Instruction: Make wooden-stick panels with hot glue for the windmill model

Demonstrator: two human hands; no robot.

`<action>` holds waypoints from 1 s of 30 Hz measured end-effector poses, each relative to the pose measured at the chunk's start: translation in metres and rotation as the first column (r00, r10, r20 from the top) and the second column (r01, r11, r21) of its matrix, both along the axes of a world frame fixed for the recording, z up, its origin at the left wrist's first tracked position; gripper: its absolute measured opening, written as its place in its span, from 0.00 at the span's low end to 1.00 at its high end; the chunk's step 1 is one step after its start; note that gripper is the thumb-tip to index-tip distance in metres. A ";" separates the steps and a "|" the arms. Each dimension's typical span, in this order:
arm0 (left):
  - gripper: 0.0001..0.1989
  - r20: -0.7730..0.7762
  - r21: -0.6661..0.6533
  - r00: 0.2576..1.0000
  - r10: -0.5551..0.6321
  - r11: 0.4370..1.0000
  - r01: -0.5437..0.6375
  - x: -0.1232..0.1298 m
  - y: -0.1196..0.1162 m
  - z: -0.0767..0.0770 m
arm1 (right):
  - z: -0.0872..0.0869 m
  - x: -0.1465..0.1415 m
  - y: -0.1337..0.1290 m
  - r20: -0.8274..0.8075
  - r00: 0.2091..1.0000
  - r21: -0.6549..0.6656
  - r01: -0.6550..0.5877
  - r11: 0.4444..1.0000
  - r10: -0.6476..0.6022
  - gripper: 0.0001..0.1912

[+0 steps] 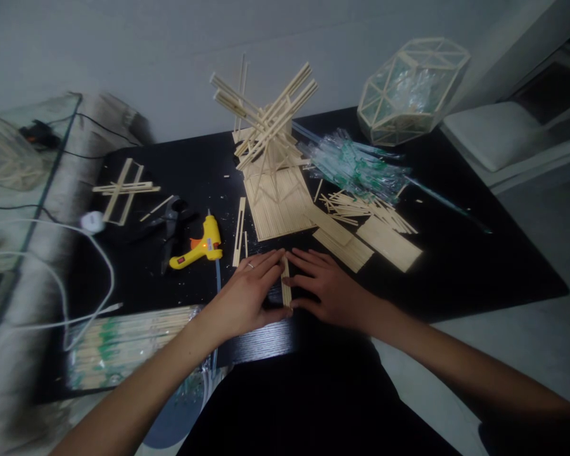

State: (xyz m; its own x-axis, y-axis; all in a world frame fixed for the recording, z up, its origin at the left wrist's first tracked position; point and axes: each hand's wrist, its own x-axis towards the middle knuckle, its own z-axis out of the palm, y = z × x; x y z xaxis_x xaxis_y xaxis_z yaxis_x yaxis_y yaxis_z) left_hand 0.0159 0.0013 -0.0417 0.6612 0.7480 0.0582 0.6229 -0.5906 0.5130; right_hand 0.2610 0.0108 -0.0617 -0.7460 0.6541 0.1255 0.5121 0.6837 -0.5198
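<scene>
On the dark table near its front edge lies a short, narrow strip of wooden sticks [285,290] side by side. My left hand [249,292] presses its fingertips and thumb along the left side of the strip. From the right side, the fingers of my right hand [331,288] press against the same strip, so it is pinched between both hands. Just beyond them stands a windmill model [273,142] of wooden sticks with crossed blades, on a stick base [281,212]. A slotted stick frame [239,231] lies beyond my left hand.
A yellow glue gun [202,244] and dark pliers [170,231] lie left, near a crossed stick frame [126,190]. To the right are flat wooden panels [390,244], loose sticks [365,210] and plastic wrappers [356,164]. Packaged sticks [123,348] and a white cable [111,272] lie front left.
</scene>
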 end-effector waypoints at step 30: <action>0.49 0.071 0.317 0.995 0.069 0.944 -0.088 0.001 0.052 0.033 | 0.030 -0.037 0.058 -0.413 0.713 -0.862 -0.105 0.496 -0.567 0.19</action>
State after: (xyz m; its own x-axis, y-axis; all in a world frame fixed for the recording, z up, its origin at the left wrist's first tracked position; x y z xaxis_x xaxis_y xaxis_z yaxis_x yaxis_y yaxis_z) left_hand 0.0165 0.0535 -0.0090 0.5898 0.7332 0.3386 0.6487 -0.6798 0.3421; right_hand 0.2242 0.0686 -0.0321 -0.5134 0.8298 -0.2186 -0.0670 -0.2927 -0.9538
